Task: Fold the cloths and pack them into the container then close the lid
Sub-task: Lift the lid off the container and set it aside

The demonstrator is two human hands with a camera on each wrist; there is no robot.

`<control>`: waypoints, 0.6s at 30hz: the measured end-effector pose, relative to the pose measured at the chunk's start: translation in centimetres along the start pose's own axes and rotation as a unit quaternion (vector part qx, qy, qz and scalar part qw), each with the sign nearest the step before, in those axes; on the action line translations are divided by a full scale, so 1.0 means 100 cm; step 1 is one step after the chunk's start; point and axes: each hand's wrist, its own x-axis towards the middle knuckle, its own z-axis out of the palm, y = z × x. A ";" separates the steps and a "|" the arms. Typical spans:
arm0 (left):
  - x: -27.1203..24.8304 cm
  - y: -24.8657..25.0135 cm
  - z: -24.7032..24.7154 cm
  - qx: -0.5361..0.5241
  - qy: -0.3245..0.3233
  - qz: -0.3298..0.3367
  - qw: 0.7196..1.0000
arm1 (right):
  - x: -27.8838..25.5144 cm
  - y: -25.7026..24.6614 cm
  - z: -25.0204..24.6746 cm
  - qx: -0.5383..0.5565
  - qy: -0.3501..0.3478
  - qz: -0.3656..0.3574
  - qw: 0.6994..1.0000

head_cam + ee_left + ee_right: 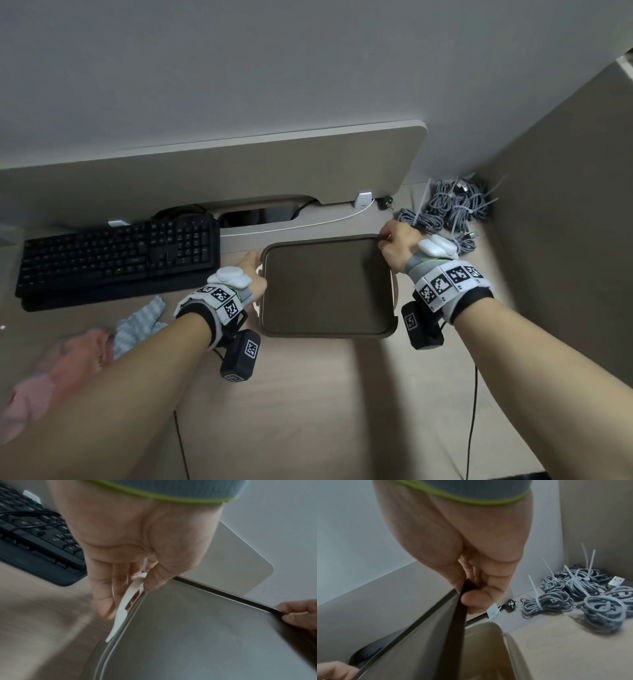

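Note:
A container (489, 649) with pale walls stands on the desk under a flat brown lid (329, 284). My left hand (253, 267) holds the lid's left edge, thumb on the rim and fingers (102, 601) down beside a white side handle (120, 615). At the far right corner my right hand (387, 240) pinches the lid's dark rim (464, 601). In the right wrist view the lid stands raised off the container on that side. A crumpled pink cloth (58, 370) and a blue-and-white cloth (140, 325) lie on the desk to the left, under my left forearm.
A black keyboard (116, 260) sits left of the container. Several tied grey cable bundles (452, 209) and a plug (387, 204) lie at the back right. A raised shelf (239, 164) runs along the back; a partition wall (565, 205) closes the right side.

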 end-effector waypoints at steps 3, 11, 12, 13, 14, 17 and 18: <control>0.006 -0.007 -0.005 -0.006 -0.002 0.029 1.000 | -0.010 0.007 0.003 0.028 0.005 0.021 0.999; -0.012 -0.001 -0.015 -0.073 -0.037 0.067 0.994 | -0.044 0.012 0.015 0.119 -0.006 0.016 0.993; -0.015 -0.001 -0.016 -0.088 -0.045 0.065 0.993 | -0.047 0.014 0.017 0.121 -0.008 0.020 0.992; -0.017 -0.001 -0.016 -0.095 -0.046 0.060 0.993 | -0.050 0.016 0.017 0.119 -0.007 0.023 0.993; -0.014 -0.003 -0.015 -0.102 -0.043 0.049 0.993 | -0.053 0.016 0.018 0.121 -0.007 0.028 0.992; -0.007 -0.007 -0.013 -0.104 -0.024 0.039 0.994 | -0.056 0.017 0.022 0.156 -0.009 0.035 0.987; -0.006 -0.008 -0.013 -0.085 -0.015 0.047 0.995 | -0.054 0.018 0.024 0.163 -0.001 0.030 0.986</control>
